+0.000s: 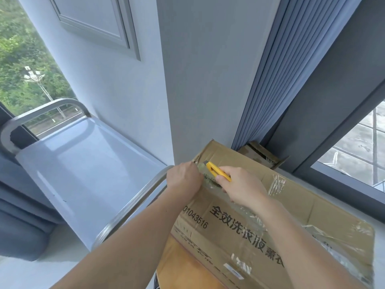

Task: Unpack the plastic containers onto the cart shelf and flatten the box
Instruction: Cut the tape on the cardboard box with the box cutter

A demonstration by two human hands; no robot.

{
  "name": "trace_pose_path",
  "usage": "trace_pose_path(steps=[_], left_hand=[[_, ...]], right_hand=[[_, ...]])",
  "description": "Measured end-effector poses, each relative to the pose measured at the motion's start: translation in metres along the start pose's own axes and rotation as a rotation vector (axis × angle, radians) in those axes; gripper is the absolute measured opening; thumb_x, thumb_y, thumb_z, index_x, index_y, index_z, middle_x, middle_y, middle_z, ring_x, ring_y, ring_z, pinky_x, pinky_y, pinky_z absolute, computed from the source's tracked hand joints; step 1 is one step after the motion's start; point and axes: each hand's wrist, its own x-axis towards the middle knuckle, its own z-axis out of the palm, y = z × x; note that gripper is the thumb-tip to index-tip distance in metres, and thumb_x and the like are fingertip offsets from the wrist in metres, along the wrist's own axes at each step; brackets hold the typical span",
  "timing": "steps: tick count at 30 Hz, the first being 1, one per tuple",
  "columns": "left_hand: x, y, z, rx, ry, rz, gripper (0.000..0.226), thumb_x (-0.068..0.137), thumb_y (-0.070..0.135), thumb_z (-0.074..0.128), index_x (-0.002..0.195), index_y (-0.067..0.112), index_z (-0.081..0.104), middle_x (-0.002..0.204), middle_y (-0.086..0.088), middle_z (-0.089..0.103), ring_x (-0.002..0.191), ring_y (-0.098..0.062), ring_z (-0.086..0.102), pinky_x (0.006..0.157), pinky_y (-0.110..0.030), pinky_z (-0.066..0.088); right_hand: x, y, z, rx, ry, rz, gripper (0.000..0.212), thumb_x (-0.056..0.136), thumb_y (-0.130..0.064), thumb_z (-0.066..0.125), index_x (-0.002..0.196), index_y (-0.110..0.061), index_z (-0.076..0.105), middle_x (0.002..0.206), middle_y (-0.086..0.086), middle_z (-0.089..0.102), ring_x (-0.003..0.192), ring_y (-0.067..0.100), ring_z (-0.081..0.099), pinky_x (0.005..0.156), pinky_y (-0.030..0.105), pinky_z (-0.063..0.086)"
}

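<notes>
Yellow knife (218, 172) gripped in the right hand (239, 186), blade at the tape (209, 181) on the box (281, 207), lower right of the frame. The left hand (184, 177) curls over the box's far edge, steadying it. Opening is the step in hand; the containers are unseen, presumably inside. The next cut should follow the seam, clear of the left fingers, which sit very close. The cart shelf (83, 174) waits at left, its rail (133, 203) just beside the box. A smaller box (262, 155) sits behind.
</notes>
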Motion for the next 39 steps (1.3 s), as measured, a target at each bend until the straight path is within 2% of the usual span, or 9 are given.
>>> trace_pose_path(steps=[4,11,15,19,22,26,30,37,39], left_hand=[[0.002,0.004,0.003,-0.019,-0.027,-0.034,0.024,0.098,0.025,0.049,0.076,0.016,0.047,0.069,0.004,0.045,0.072,-0.02,0.052,0.059,-0.028,0.038],[0.023,-0.016,-0.005,-0.437,-0.194,-0.243,0.032,0.083,0.032,0.072,0.07,0.011,0.051,0.072,-0.003,0.055,0.063,-0.022,0.051,0.052,-0.026,0.036],[0.026,-0.022,-0.006,-0.56,-0.22,-0.273,0.022,0.08,0.022,0.074,0.086,0.002,0.066,0.085,-0.009,0.067,0.077,-0.026,0.063,0.064,-0.034,0.053],[0.027,-0.029,-0.007,-0.671,-0.223,-0.275,0.013,0.074,0.014,0.077,0.083,0.006,0.071,0.08,-0.005,0.063,0.07,-0.021,0.056,0.061,-0.029,0.049],[0.027,-0.033,-0.004,-0.713,-0.214,-0.279,0.012,0.074,0.014,0.077,0.082,0.007,0.072,0.084,-0.005,0.067,0.072,-0.019,0.058,0.061,-0.028,0.052],[0.028,-0.036,0.0,-0.784,-0.191,-0.298,0.015,0.074,0.009,0.074,0.088,0.002,0.073,0.096,-0.013,0.071,0.075,-0.022,0.06,0.072,-0.039,0.06],[0.029,-0.038,0.002,-0.803,-0.181,-0.281,0.015,0.074,0.006,0.071,0.088,0.0,0.073,0.091,-0.014,0.071,0.071,-0.023,0.058,0.068,-0.038,0.059],[0.028,-0.04,0.008,-0.763,-0.142,-0.23,0.006,0.077,0.011,0.07,0.082,0.009,0.073,0.085,-0.006,0.07,0.079,-0.022,0.063,0.071,-0.037,0.058],[0.027,-0.04,0.009,-0.753,-0.138,-0.216,0.006,0.079,0.011,0.068,0.081,0.01,0.073,0.078,-0.003,0.067,0.074,-0.021,0.061,0.064,-0.032,0.054]], right_hand=[[-0.002,0.004,-0.001,0.007,-0.004,-0.009,0.026,0.102,-0.04,0.043,0.109,-0.026,0.063,0.08,-0.002,0.069,0.067,0.019,0.066,0.066,0.041,0.059],[0.006,0.005,0.001,-0.015,-0.056,-0.066,0.024,0.102,-0.039,0.044,0.102,-0.025,0.063,0.078,-0.001,0.068,0.067,0.02,0.065,0.06,0.036,0.054],[0.015,0.007,0.001,-0.041,-0.106,-0.09,0.023,0.102,-0.041,0.045,0.106,-0.03,0.064,0.076,0.0,0.067,0.059,0.016,0.059,0.052,0.03,0.044],[0.025,0.003,0.0,-0.103,-0.126,-0.1,0.026,0.101,-0.041,0.045,0.117,-0.032,0.064,0.077,-0.005,0.066,0.063,0.015,0.061,0.051,0.027,0.041],[0.032,-0.002,0.001,-0.164,-0.155,-0.115,0.026,0.101,-0.039,0.046,0.119,-0.036,0.064,0.075,-0.007,0.063,0.061,0.013,0.058,0.049,0.026,0.037],[0.039,-0.008,0.0,-0.259,-0.164,-0.149,0.025,0.101,-0.038,0.044,0.105,-0.03,0.068,0.076,-0.002,0.065,0.067,0.019,0.062,0.05,0.029,0.04],[0.043,-0.013,-0.001,-0.301,-0.127,-0.151,0.026,0.102,-0.038,0.045,0.106,-0.028,0.068,0.072,-0.003,0.064,0.063,0.016,0.059,0.048,0.028,0.039],[0.05,-0.021,-0.001,-0.391,-0.18,-0.123,0.027,0.102,-0.037,0.044,0.114,-0.029,0.067,0.074,-0.004,0.059,0.06,0.014,0.053,0.046,0.028,0.032],[0.053,-0.024,-0.002,-0.418,-0.193,-0.128,0.025,0.102,-0.036,0.045,0.109,-0.029,0.067,0.074,-0.003,0.06,0.061,0.015,0.054,0.047,0.029,0.033]])
